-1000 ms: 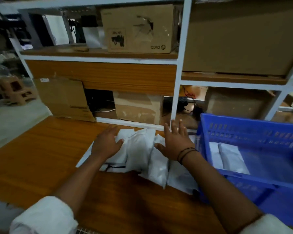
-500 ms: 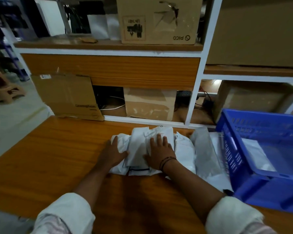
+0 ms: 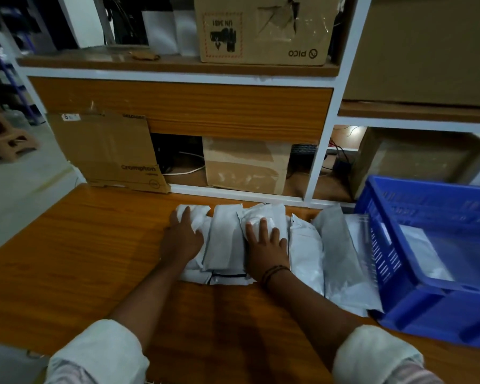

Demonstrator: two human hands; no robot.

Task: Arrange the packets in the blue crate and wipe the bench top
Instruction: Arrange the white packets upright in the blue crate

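Observation:
Several white packets (image 3: 225,242) lie in an overlapping pile on the wooden bench top (image 3: 67,273). My left hand (image 3: 182,236) presses flat on the pile's left edge. My right hand (image 3: 266,245) lies with straight fingers on a packet in the middle. More packets (image 3: 336,253) spread to the right, up against the blue crate (image 3: 416,309). The crate stands at the bench's right side, and at least one packet (image 3: 424,253) lies inside it.
A white-framed shelf unit (image 3: 319,151) rises behind the bench, holding cardboard boxes (image 3: 247,164) and cables. A flat cardboard sheet (image 3: 106,151) leans at the back left. The floor drops off beyond the bench's left edge.
Both hands drew the packets together and shifted left of the crate, then settled flat on the pile. The view tilted down and moved closer; the hands have hardly moved in the last half second.

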